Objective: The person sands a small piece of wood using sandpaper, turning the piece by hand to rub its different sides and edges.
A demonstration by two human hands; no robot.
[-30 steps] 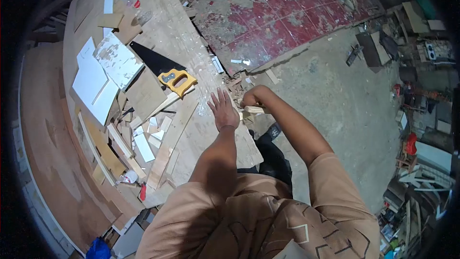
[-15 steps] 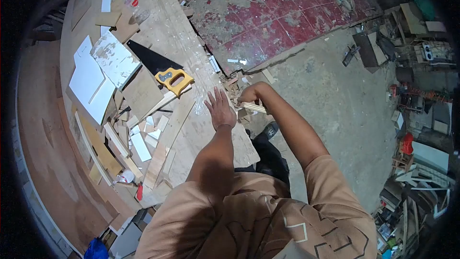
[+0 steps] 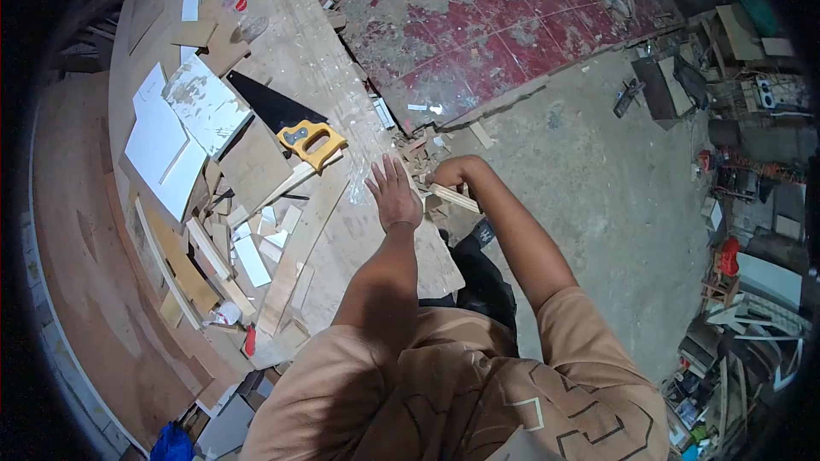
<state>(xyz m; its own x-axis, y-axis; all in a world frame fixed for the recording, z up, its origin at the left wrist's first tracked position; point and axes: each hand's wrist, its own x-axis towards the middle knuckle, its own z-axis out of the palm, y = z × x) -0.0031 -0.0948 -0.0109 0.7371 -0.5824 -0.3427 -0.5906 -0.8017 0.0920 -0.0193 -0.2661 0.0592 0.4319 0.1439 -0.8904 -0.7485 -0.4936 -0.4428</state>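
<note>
My left hand [image 3: 395, 197] lies flat on the worktable [image 3: 342, 243] near its edge, with the fingers outstretched and nothing in its grasp. Just past that edge is my right hand [image 3: 448, 172], bent at the wrist, its fingers curled and mostly hidden. Beside and below it a pale wooden strip [image 3: 454, 198] juts out; whether the hand grips this strip cannot be made out. A handsaw [image 3: 312, 143] with a yellow handle and dark blade rests on the table, beyond my left hand.
White boards [image 3: 162, 149], a paint-flaked panel [image 3: 205, 107] and several wood offcuts [image 3: 213, 248] cover the table's left side. Scraps of wood [image 3: 416, 150] are heaped beside the table edge. A raised red-tiled floor [image 3: 512, 13] lies ahead; clutter [image 3: 752, 290] lines the right.
My right hand and the wooden strip have shifted slightly down and to the right in view. My left hand stays in place on the table.
</note>
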